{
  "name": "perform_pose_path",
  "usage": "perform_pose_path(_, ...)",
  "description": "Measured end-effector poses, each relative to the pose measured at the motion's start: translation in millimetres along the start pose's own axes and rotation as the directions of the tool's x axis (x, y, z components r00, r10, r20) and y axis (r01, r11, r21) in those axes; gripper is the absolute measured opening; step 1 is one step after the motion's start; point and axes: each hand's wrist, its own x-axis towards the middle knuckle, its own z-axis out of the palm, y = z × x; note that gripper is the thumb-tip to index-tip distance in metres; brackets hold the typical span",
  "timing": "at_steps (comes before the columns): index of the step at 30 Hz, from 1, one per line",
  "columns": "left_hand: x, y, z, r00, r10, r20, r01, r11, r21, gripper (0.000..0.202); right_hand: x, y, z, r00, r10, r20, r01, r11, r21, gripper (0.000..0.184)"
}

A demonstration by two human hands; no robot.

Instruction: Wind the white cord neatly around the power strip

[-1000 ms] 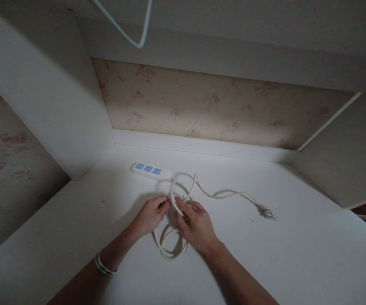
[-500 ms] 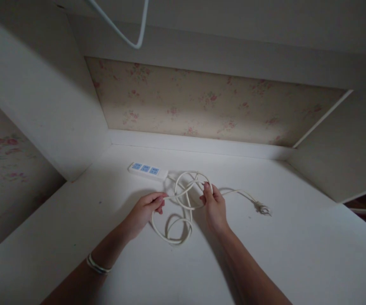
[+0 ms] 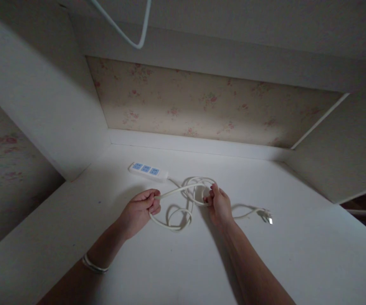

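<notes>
A white power strip [image 3: 148, 172] with blue socket faces lies toward the back of the white desk surface [image 3: 176, 275]. Its pale power cord [image 3: 179, 189] runs off the strip's right end into loose loops. My left hand [image 3: 142, 210] is closed on one stretch of the cord, left of the loops. Closed on the looped part is my right hand [image 3: 220, 206], with the fingers pinched together. Beyond my right hand the cord continues to its plug [image 3: 265, 215], which shows metal prongs. Another loop hangs or lies between my hands, lower down.
A floral-papered panel [image 3: 202, 101] backs the desk, with a white side panel [image 3: 75, 118] at the left and another side panel [image 3: 344, 148] at the right. A pale bent rod or cable [image 3: 140, 40] hangs from the top edge.
My left hand has moved slightly left and my right hand slightly right, drawing the cord between them. The loops have narrowed and the plug has shifted a little and turned.
</notes>
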Motion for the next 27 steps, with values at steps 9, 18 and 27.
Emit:
perform_pose_path(9, -6, 5, 3.9, 0.977, -0.132, 0.167, 0.125, 0.991, 0.052, 0.028, -26, -4, 16, 0.969, -0.161, 0.188, 0.217, 0.918, -0.331, 0.043)
perform_pose_path(18, -4, -4, 7.5, 0.969, -0.139, 0.207, 0.105, 0.981, 0.165, 0.019, -47, -7, 28, 0.896, 0.043, 0.443, 0.063, 0.973, -0.222, 0.039)
perform_pose_path(27, 5, -21, 14.0, 0.980, 0.194, -0.036, -0.117, 0.718, 0.687, 0.037, -65, 0, 33, 0.779, 0.088, 0.621, 0.106, 0.957, -0.270, 0.037)
